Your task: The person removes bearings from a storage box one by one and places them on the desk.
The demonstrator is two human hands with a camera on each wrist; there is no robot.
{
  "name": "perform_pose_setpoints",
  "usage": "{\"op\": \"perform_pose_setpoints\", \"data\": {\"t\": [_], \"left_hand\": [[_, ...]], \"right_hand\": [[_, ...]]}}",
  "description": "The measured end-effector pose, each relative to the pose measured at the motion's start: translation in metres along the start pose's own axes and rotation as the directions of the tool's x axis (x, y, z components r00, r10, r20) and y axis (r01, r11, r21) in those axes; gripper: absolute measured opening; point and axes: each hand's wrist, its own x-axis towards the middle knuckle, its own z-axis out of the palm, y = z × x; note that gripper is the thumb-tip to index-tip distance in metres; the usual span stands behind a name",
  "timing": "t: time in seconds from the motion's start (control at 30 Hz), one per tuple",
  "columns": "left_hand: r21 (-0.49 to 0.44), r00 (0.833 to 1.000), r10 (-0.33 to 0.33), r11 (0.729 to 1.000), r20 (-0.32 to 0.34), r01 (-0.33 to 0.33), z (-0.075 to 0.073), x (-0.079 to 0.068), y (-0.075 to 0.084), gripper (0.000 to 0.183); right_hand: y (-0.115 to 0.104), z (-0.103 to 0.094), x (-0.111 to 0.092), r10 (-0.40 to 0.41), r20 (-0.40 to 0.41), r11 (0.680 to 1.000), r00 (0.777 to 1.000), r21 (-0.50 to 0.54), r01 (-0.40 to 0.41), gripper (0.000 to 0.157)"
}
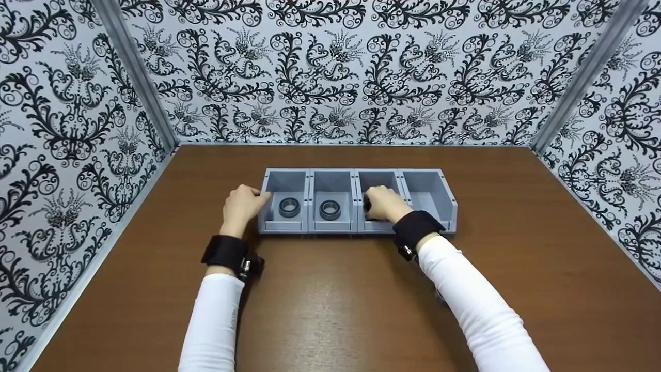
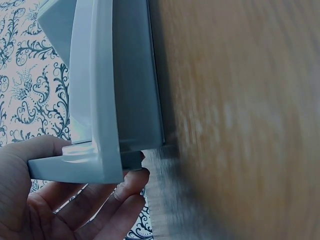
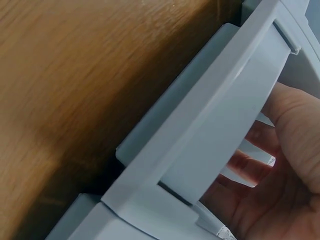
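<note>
Grey bins (image 1: 334,227), four in a row, on brown table (image 1: 320,289). Gripping leftmost bin (image 1: 284,226) by outer wall: left hand (image 1: 241,206), thumb opposite curled fingers. Inside it, dark ring (image 1: 289,214); in second, matching ring (image 1: 330,217). Inside third, right hand (image 1: 383,202) beside partly hidden dark object (image 1: 367,203); cannot tell whether gripped.

A brown, wood-grained table (image 1: 330,299) spreads beneath both hands, with a pale sheen on its surface nearer the wearer than the left hand (image 1: 241,207) and the right hand (image 1: 384,202). Directly on it stands a row of four grey bins (image 1: 333,227), its near end touching the left hand, its third bin under the right hand and its fourth just to the right of that hand.
</note>
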Motion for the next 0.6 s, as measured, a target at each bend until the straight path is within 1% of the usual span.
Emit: {"op": "perform_pose_setpoints", "data": {"t": [0.13,0.23,0.47,0.6], "left_hand": [[-0.015,1.0,-0.011,1.0,0.014,0.011,-0.0004,-0.0005,-0.0003,0.046],[-0.019,1.0,-0.017,1.0,0.024,0.018,-0.0006,-0.0001,0.0001,0.049],[-0.009,0.999,-0.022,1.0,0.026,0.022,-0.0005,0.0015,0.0002,0.05],[-0.008,0.999,-0.025,1.0,0.023,0.025,-0.0009,0.0018,-0.0006,0.051]], "right_hand": [[-0.0008,-0.0001,-0.0008,0.0,-0.005,1.0,1.0,-0.008,0.0,0.013],[-0.0014,-0.001,-0.0024,-0.003,-0.016,1.0,1.0,-0.013,0.003,0.014],[-0.0006,-0.0004,-0.0026,-0.006,-0.024,1.0,1.0,0.002,0.006,0.008],[-0.0009,0.0002,-0.0027,-0.006,-0.031,1.0,1.0,-0.004,0.006,0.008]]}}
